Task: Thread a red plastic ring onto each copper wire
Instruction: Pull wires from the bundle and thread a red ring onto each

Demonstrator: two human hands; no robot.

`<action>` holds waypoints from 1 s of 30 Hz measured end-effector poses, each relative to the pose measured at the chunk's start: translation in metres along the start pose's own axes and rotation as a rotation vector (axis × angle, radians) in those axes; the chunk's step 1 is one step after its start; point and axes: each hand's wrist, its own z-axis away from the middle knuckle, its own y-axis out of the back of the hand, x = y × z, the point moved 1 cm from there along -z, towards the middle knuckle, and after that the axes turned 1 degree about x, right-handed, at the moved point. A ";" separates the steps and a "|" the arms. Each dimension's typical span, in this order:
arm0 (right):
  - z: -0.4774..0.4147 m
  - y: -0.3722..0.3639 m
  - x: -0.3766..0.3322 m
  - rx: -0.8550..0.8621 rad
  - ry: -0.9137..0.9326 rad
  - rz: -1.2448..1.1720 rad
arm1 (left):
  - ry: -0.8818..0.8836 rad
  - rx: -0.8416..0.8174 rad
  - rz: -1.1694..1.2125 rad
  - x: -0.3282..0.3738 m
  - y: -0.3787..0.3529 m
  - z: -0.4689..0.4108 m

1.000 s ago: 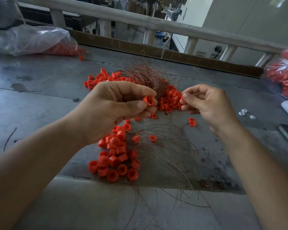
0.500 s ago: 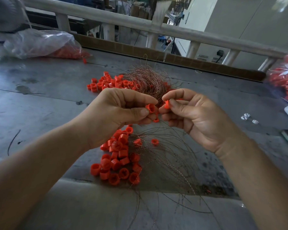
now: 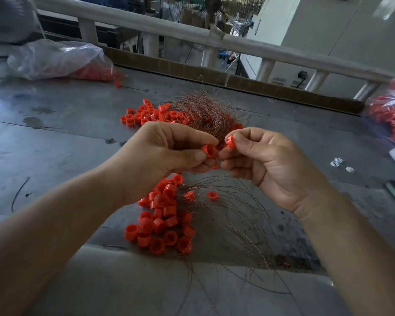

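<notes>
Both hands meet above a grey table (image 3: 66,133): the left hand (image 3: 167,153) pinches a red ring (image 3: 209,151) between thumb and fingers, and the right hand (image 3: 269,165) pinches a second ring (image 3: 230,141) at its fingertips. A clear bag (image 3: 55,58) lies far left. Copper wires (image 3: 233,215) fan out beneath the hands, beside a heap of loose rings (image 3: 162,220).

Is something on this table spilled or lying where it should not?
Yes. One red ring lies alone beside the clear bag, far left, as if spilled out. Three small white pieces sit apart at the right.
</notes>
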 end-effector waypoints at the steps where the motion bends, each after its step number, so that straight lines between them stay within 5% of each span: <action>1: 0.000 0.000 0.000 0.004 0.004 0.015 | -0.002 -0.002 0.002 0.000 0.000 0.000; 10: 0.001 -0.001 0.000 0.002 0.061 0.022 | -0.008 0.032 0.015 0.000 0.000 -0.001; 19: 0.005 -0.016 0.005 0.147 0.444 0.569 | -0.025 0.080 -0.035 0.001 0.002 -0.001; 30: 0.008 -0.022 0.009 0.175 0.532 0.652 | -0.010 0.086 -0.111 0.002 0.000 -0.002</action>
